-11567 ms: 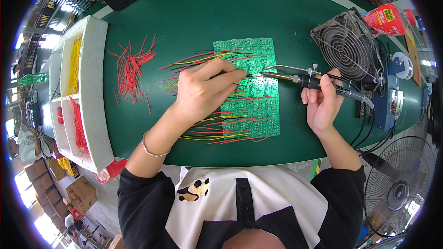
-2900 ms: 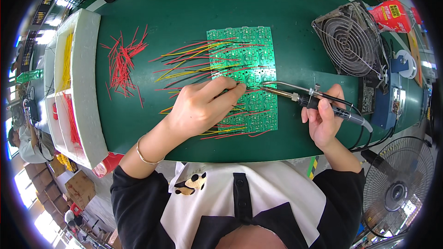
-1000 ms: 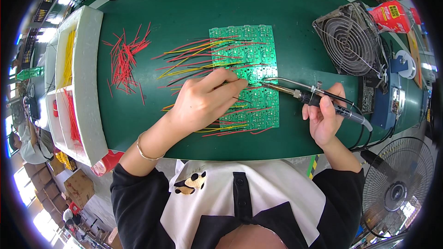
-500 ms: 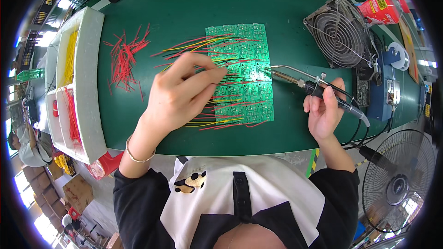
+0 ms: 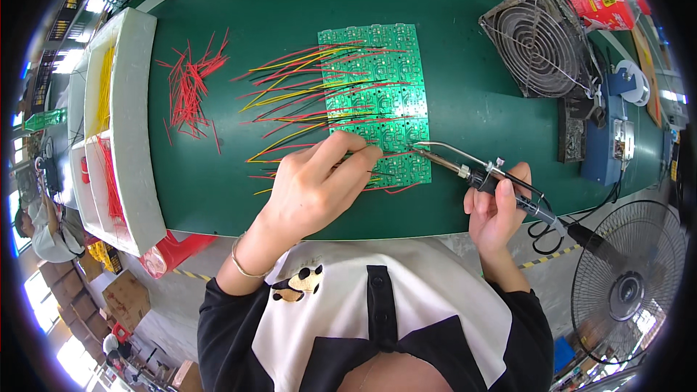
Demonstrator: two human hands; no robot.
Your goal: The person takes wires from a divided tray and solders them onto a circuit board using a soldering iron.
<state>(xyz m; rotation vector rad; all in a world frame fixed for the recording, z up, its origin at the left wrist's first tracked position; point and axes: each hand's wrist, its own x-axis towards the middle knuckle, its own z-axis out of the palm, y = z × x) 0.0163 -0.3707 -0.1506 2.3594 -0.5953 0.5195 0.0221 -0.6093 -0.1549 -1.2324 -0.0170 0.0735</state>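
A green panel of circuit boards (image 5: 396,72) lies flat on the green table. Rows of red, yellow and black wires (image 5: 290,98) lie across it and stick out past its left edge. My left hand (image 5: 316,185) is over the panel's lower left part, thumb and fingers pinched on a thin wire whose dark end points toward the iron's tip. My right hand (image 5: 496,210) grips a soldering iron (image 5: 483,180) with a thin curved metal tube along it. The iron's tip is at the panel's lower right part, close to that wire end; whether they touch cannot be made out.
Loose red wires (image 5: 190,91) are heaped left of the panel. A white foam box (image 5: 138,138) with yellow and red wires stands further left. At right are a grimy fan (image 5: 534,43), a blue device (image 5: 606,127) and a red bottle (image 5: 602,6). A larger fan (image 5: 626,294) stands beside the table.
Both hands have moved toward the table's near edge, bringing the wire and the iron's tip lower on the panel. More wire rows now show above my left hand.
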